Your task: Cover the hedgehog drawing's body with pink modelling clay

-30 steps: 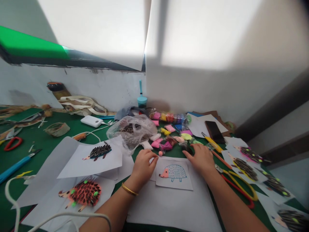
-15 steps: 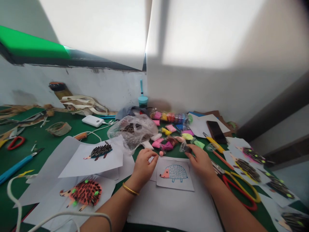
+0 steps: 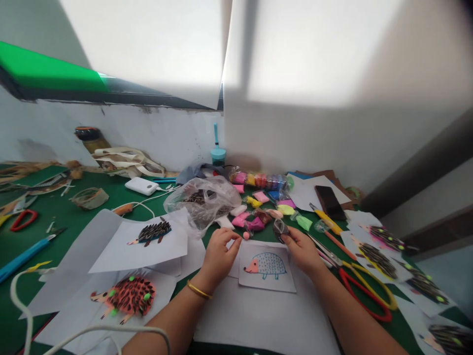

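My right hand (image 3: 302, 250) pinches a small clear packet of dark clay (image 3: 280, 228) between thumb and fingers, just above the drawing's top right corner. Thumb and fingertips meet on my left hand (image 3: 220, 252); whatever lies between them is too small to make out. A little pink clay ball (image 3: 246, 235) rests right beside those fingertips. Between the two hands lies a hedgehog drawing (image 3: 267, 266) with blue outlines and a pink face, on top of larger white paper (image 3: 264, 320). A gold bangle circles my left wrist.
Coloured clay packets (image 3: 254, 224) and a plastic bag of striped seeds (image 3: 203, 197) lie beyond the hands. Scissors (image 3: 365, 283) and a yellow cutter (image 3: 328, 221) are at the right. Finished hedgehog pictures (image 3: 131, 298) lie on both sides; a white cable (image 3: 111, 328) crosses the front left.
My right hand has turned and shifted slightly, so the dark clay packet now shows more fully. My left hand and the pink ball stay nearly where they were.
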{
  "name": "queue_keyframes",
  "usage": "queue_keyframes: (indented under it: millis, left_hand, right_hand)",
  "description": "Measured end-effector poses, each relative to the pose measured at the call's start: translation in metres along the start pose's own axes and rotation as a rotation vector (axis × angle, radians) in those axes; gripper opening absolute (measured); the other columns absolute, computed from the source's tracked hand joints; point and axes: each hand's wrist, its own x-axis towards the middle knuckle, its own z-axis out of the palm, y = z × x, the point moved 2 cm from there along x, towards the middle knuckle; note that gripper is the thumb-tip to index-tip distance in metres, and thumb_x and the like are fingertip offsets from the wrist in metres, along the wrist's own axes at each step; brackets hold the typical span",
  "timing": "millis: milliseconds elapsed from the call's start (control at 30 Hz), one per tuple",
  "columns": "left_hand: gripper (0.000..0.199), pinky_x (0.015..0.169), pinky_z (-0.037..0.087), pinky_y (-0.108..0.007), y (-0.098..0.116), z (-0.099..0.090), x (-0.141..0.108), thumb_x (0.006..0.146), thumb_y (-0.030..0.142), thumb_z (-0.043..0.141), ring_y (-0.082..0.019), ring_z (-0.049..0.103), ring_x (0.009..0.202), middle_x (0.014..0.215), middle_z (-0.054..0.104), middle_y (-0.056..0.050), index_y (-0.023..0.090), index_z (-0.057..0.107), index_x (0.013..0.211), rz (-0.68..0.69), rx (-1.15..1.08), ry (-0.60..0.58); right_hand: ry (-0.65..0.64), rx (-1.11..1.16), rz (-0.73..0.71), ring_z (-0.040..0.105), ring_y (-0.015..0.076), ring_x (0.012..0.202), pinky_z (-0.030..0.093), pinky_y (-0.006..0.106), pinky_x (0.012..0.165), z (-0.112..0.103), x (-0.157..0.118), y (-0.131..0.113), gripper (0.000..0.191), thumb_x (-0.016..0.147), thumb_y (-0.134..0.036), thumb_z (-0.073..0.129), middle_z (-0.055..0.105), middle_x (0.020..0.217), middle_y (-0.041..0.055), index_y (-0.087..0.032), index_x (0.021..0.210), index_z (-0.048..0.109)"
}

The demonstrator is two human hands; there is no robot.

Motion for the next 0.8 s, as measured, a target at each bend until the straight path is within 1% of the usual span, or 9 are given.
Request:
queue_keyframes:
  millis: [67,133,267,400,500,567,633,733,800]
  left_hand:
    - [0.014,0.083,0.044,-0.035,-0.001,0.0,0.0,0.089,0.026,0.056,-0.021,0.057,0.089,0.088,0.064,-0.004,0.021,0.067,0.081,-0.003,-0.012,0.005]
    - [0.014,0.083,0.044,-0.034,-0.001,-0.001,0.0,0.089,0.025,0.057,-0.021,0.057,0.089,0.088,0.064,-0.004,0.021,0.067,0.081,-0.002,-0.02,0.012]
    - [0.014,0.082,0.044,-0.034,-0.001,0.0,0.0,0.089,0.025,0.056,-0.02,0.057,0.089,0.087,0.064,-0.004,0.021,0.067,0.081,-0.004,-0.02,0.011]
    - [0.014,0.083,0.044,-0.034,-0.001,0.001,0.0,0.089,0.025,0.056,-0.02,0.057,0.089,0.087,0.064,-0.004,0.021,0.067,0.081,0.0,-0.004,0.011]
    - [0.014,0.083,0.044,-0.034,-0.001,0.001,0.0,0.089,0.025,0.057,-0.02,0.057,0.09,0.088,0.064,-0.004,0.021,0.067,0.081,0.003,-0.002,0.017]
    - [0.014,0.083,0.044,-0.034,-0.001,0.0,0.0,0.089,0.025,0.057,-0.02,0.058,0.089,0.088,0.064,-0.004,0.021,0.067,0.08,0.0,-0.006,0.015]
    - [0.014,0.082,0.044,-0.034,-0.001,0.0,0.0,0.089,0.025,0.057,-0.02,0.058,0.089,0.087,0.064,-0.004,0.021,0.067,0.08,-0.002,-0.01,0.01]
    - [0.015,0.083,0.045,-0.034,0.001,-0.001,0.0,0.089,0.026,0.057,-0.021,0.058,0.09,0.087,0.065,-0.004,0.02,0.068,0.08,-0.005,-0.024,0.008]
    - [0.015,0.081,0.046,-0.033,0.002,0.001,-0.002,0.089,0.03,0.057,-0.02,0.059,0.089,0.091,0.067,-0.005,0.02,0.069,0.086,-0.029,-0.076,-0.021]
  right_hand:
    - [0.013,0.012,0.009,0.064,0.0267,0.099,0.049,0.035,0.087,0.0,0.002,0.004,0.038,0.089,-0.04,0.047,0.071,0.107,0.0074,-0.017,0.113,0.066]
    - [0.039,-0.068,0.0,0.064,0.0261,0.099,0.049,0.036,0.088,-0.002,0.004,0.01,0.039,0.089,-0.04,0.047,0.07,0.11,0.0085,-0.017,0.115,0.064]
    - [0.066,-0.348,-0.034,0.059,0.0286,0.107,0.043,0.043,0.095,-0.01,0.008,0.022,0.034,0.08,-0.029,0.053,0.068,0.113,0.0095,-0.019,0.11,0.067]
    - [0.041,-0.635,0.015,0.054,0.0305,0.114,0.039,0.048,0.095,-0.014,0.006,0.026,0.039,0.079,-0.021,0.05,0.065,0.12,0.0095,-0.021,0.113,0.068]
    - [0.011,-0.682,0.008,0.052,0.0298,0.118,0.038,0.047,0.096,-0.012,0.006,0.022,0.045,0.078,-0.022,0.052,0.062,0.126,0.0094,-0.022,0.122,0.063]
    - [-0.012,-0.691,-0.023,0.051,0.0307,0.12,0.037,0.048,0.096,-0.01,0.01,0.017,0.049,0.078,-0.027,0.057,0.06,0.129,0.0093,-0.023,0.127,0.059]
    - [-0.037,-0.696,-0.054,0.051,0.0323,0.118,0.036,0.048,0.095,-0.008,0.016,0.012,0.05,0.077,-0.031,0.062,0.062,0.127,0.0094,-0.024,0.127,0.059]
    - [-0.04,-0.702,-0.069,0.056,0.0326,0.11,0.038,0.048,0.091,-0.007,0.024,-0.001,0.037,0.08,-0.03,0.064,0.069,0.113,0.0096,-0.023,0.116,0.064]
    - [-0.018,-0.672,-0.102,0.058,0.0306,0.106,0.039,0.047,0.091,-0.003,0.022,-0.017,0.027,0.083,-0.029,0.062,0.07,0.109,0.0094,-0.021,0.109,0.066]
